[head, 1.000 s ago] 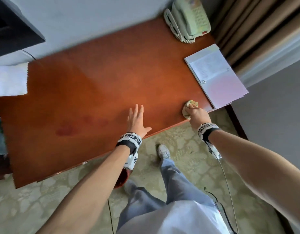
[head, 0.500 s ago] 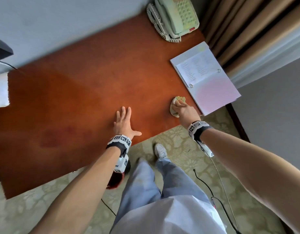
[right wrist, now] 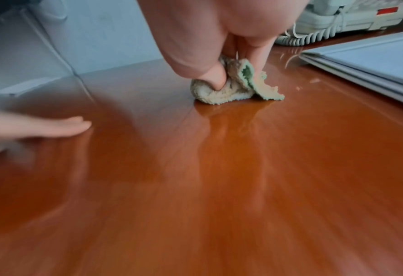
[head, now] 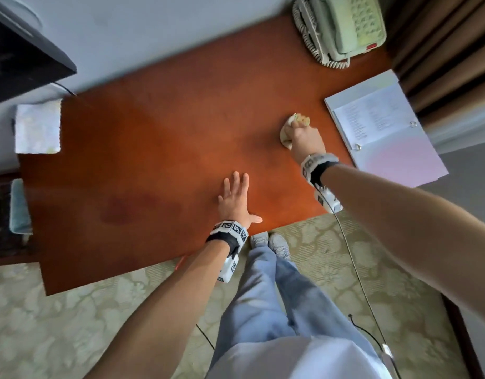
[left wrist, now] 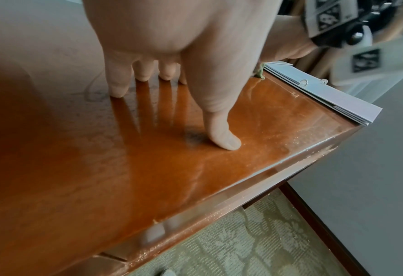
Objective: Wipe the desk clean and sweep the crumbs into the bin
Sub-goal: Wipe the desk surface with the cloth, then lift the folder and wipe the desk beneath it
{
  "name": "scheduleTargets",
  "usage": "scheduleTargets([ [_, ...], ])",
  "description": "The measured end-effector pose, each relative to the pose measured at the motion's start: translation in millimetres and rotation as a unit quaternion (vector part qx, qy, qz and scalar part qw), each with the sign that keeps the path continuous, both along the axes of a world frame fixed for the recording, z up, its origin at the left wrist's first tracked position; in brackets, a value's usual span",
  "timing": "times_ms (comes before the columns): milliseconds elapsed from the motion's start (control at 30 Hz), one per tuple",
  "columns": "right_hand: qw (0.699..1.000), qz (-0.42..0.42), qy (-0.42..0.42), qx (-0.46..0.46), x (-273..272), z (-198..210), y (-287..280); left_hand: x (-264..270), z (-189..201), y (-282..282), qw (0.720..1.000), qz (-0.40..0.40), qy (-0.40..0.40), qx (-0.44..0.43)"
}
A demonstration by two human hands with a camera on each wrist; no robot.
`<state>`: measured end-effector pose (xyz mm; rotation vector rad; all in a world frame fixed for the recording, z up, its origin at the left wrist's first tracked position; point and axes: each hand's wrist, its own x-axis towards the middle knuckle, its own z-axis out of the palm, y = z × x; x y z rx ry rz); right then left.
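My right hand (head: pixel 303 135) grips a bunched beige and green cloth (head: pixel 287 125) (right wrist: pixel 233 87) and presses it on the reddish wooden desk (head: pixel 159 160), just left of a white ring binder (head: pixel 383 127). My left hand (head: pixel 236 198) lies flat on the desk near its front edge, fingers straight and thumb spread; its fingertips (left wrist: pixel 119 91) touch the wood. Small crumbs speckle the desk's front edge (left wrist: pixel 297 147). A darker patch (head: pixel 132 209) shows on the desk's left half. No bin is in view.
A pale green telephone (head: pixel 342 26) with a coiled cord stands at the back right corner. A white cloth or paper (head: pixel 37 129) lies at the desk's left end, below a dark screen (head: pixel 20 58). Curtains (head: pixel 449 58) hang at right. Patterned carpet (head: pixel 72 324) and cables lie below.
My right hand has slid the cloth away from the front edge, farther onto the desk beside the binder. The left hand stays flat in about the same spot.
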<state>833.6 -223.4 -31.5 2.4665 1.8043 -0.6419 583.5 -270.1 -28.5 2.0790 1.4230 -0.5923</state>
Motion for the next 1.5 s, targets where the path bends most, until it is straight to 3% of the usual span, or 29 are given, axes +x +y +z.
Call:
scheduleTargets([
  [200,0.998,0.033,0.026,-0.055,-15.2,20.6,-152.0,9.7,9.4,0.4,0.998,-0.033,0.046,-0.007],
  [300,0.996,0.033,0.018,-0.082,-9.4,32.2,-175.9,21.2,10.1,1.6,0.997,-0.044,0.067,-0.007],
  [433,0.992,0.008,-0.005,-0.125,-0.9,34.2,-142.5,28.2,9.0,-0.1,0.995,-0.049,0.087,-0.001],
  [667,0.999,0.019,-0.040,-0.001,46.7,35.2,-14.5,28.9,1.4,-0.3,0.996,-0.036,0.081,0.001],
  [800,0.999,0.039,-0.020,0.019,54.0,24.5,10.0,27.6,1.4,0.4,0.997,-0.016,0.074,0.004],
  [867,1.000,0.018,0.005,0.010,54.2,27.1,-12.0,25.7,1.6,-1.4,0.997,-0.006,0.071,-0.002],
  [1100,0.980,0.194,0.034,-0.031,53.7,24.0,-167.6,41.9,9.8,0.2,0.991,-0.019,0.134,0.007],
  [1233,0.969,0.219,0.099,-0.054,72.0,36.1,-205.9,67.4,23.6,-2.6,0.983,-0.027,0.179,0.033],
  [1367,0.966,0.163,0.193,0.058,97.6,48.4,-244.8,136.7,36.7,-21.9,0.992,-0.091,0.072,0.058],
  [1500,0.953,0.002,0.193,0.231,135.6,65.1,-290.1,232.6,36.3,-57.0,0.966,-0.237,-0.048,0.089],
])
